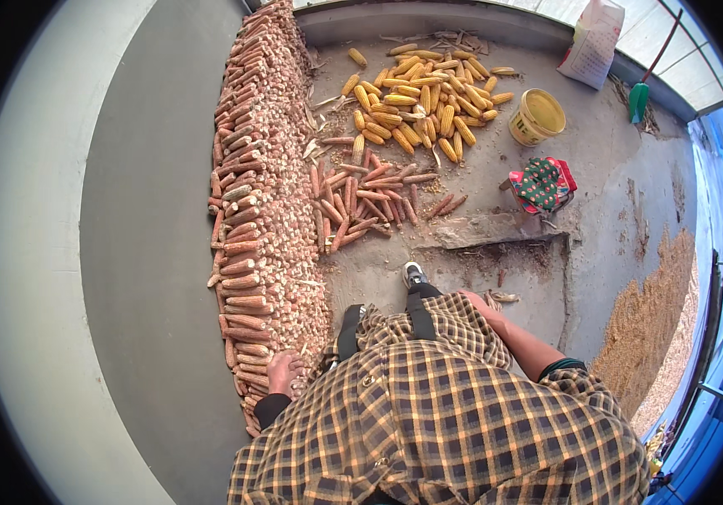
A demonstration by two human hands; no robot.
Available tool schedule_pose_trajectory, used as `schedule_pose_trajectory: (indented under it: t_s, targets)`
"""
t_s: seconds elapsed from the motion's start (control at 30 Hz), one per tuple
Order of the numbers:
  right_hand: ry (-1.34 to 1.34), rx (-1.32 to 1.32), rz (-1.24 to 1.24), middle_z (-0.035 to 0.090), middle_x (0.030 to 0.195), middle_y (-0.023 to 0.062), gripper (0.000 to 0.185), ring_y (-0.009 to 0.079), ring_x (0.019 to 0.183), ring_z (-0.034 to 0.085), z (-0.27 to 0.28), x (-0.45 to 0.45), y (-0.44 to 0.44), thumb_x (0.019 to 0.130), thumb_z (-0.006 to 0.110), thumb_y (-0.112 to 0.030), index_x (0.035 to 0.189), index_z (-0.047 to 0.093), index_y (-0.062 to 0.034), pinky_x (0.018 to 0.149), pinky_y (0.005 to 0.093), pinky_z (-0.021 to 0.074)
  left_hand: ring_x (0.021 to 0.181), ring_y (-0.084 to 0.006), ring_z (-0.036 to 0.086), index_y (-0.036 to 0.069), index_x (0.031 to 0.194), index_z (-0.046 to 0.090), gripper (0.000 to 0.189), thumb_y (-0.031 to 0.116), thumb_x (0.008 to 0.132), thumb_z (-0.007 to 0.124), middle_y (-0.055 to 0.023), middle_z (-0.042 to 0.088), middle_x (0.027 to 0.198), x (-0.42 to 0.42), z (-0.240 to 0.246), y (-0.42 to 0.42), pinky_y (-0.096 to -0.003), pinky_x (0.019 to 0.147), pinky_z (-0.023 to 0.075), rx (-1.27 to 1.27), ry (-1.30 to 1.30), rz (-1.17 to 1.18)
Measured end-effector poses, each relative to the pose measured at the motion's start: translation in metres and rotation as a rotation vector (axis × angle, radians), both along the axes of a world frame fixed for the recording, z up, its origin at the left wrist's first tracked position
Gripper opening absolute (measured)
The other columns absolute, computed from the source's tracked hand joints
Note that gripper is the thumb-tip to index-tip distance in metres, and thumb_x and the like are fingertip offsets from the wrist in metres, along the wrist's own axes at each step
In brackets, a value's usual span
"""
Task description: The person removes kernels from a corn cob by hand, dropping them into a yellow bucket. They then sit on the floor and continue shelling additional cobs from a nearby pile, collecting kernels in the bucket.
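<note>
My left hand [285,371] is low over the near end of a long stacked wall of shelled corncobs [248,265]. Its fingers look slightly apart with nothing visible in them; whether they touch the cobs I cannot tell. My right hand [473,300] is beside my right thigh, its fingers hidden by the checked shirt and leg. Ahead of my shoe lies a loose heap of bare reddish corncobs [361,202]. Beyond it is a pile of yellow ears of corn [424,95].
A yellow plastic bucket [536,118] and a low stool with a patterned cloth [541,184] stand at right. Farther back are a white woven sack [591,44] and a green shovel [639,101]. A broken concrete ledge [494,230] crosses the floor; corn kernels [645,315] spread at far right.
</note>
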State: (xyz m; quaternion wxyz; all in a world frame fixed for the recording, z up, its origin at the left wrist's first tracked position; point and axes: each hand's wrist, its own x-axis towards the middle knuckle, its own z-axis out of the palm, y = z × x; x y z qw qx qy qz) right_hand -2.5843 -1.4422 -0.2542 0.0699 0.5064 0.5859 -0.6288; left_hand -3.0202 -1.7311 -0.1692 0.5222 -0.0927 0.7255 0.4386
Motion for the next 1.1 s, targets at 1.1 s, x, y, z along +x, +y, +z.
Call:
schedule_pose_trajectory:
  t_s: [1.1]
  targets:
    - [-0.126,0.524,-0.683,0.061,0.107,0.0098,0.028,0.0272,0.099,0.06,0.127,0.038,0.081,0.085,0.066,-0.024,0.11,0.064,-0.0109,0.088,0.0364,0.048,0.102,-0.0145,0.059,-0.001,0.12,0.061,0.032,0.02,0.096,0.056,-0.0061,0.065,0.112,0.104,0.093,0.553,-0.0294,0.09,0.0463,0.419,-0.215,-1.587]
